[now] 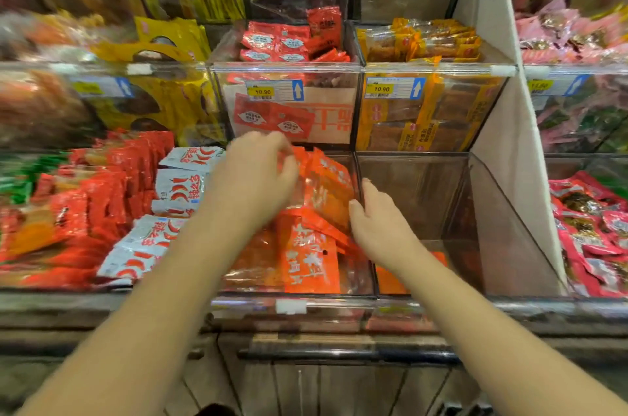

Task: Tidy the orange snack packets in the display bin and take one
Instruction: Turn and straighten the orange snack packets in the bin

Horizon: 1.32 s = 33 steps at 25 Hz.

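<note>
Head cam only, and it's a bit blurry at the edges. The clear display bin [339, 296] sits near and centre. It holds the orange snack packets [311, 262], stood on edge and leaning in a loose row from near to far, too overlapped for me to count.

Both hands are in there. The left hand [253, 177] is over the far end with its fingers curled down around the tops of the far packets. The right hand [380, 225] has its fingers pretty much straight and is pressing on the right side of the stack, right by the divider, not gripping anything.

The clear compartment [492, 228] just to the right has something orange low at its near end. To the left are white chilli-print packets [180, 186], at least five of them, then a big batch of red packets [112, 184].

On the far row, one bin [285, 67] holds red packets and another bin [435, 69] holds yellow-orange ones. There are two readable price tags [273, 90] – both say 10.90. A white partition [492, 75] cuts off the right side, with pink packets [591, 222] beyond it. The forearms cover part of the bin's near corners.
</note>
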Each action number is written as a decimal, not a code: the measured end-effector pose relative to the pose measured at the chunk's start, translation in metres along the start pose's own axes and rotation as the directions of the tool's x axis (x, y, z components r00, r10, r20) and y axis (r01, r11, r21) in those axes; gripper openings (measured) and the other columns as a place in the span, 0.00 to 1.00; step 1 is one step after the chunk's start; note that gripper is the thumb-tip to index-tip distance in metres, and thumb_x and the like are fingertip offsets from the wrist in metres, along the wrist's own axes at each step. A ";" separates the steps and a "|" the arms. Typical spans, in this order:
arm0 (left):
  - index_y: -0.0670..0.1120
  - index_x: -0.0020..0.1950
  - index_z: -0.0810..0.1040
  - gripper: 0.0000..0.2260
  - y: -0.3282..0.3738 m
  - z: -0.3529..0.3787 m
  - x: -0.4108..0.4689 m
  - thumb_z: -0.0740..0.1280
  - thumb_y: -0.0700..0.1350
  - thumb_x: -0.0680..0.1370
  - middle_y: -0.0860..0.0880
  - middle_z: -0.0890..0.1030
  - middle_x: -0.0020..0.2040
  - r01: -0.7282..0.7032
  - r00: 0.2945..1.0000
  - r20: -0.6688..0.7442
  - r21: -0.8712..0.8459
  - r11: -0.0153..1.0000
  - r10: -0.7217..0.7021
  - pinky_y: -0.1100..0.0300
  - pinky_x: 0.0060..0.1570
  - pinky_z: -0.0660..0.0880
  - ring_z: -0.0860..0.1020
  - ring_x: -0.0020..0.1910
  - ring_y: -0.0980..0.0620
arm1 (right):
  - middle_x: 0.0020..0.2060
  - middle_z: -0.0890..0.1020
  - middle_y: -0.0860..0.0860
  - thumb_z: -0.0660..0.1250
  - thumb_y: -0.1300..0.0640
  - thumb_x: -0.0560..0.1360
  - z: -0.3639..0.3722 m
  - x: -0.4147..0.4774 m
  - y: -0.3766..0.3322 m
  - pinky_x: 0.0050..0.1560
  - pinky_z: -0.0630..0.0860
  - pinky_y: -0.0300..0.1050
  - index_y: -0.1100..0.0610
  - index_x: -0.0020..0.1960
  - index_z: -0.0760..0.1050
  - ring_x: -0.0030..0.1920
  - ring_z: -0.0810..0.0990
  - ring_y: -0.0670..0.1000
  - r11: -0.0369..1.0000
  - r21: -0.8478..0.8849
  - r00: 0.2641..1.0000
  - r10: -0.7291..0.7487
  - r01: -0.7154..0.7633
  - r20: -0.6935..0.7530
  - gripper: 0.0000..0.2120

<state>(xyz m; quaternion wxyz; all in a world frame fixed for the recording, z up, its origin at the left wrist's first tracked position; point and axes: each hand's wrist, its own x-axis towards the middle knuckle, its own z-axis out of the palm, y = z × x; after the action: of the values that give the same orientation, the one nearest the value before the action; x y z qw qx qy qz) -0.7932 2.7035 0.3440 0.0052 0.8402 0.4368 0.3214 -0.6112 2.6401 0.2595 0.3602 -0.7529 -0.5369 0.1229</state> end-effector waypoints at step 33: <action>0.47 0.52 0.77 0.07 0.052 0.048 -0.048 0.74 0.44 0.78 0.51 0.86 0.49 0.256 0.965 0.194 -0.855 0.452 -0.178 0.59 0.50 0.82 0.85 0.47 0.58 | 0.47 0.85 0.42 0.63 0.42 0.82 -0.057 -0.045 0.024 0.50 0.79 0.39 0.45 0.63 0.77 0.49 0.84 0.43 0.792 0.557 0.968 -0.184 0.250 -0.173 0.13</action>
<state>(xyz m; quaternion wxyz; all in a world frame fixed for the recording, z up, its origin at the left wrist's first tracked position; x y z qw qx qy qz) -0.7491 2.6490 0.2946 0.4886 0.6692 0.3154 0.4625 -0.5793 2.5730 0.2747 0.6108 -0.5479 -0.5371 0.1955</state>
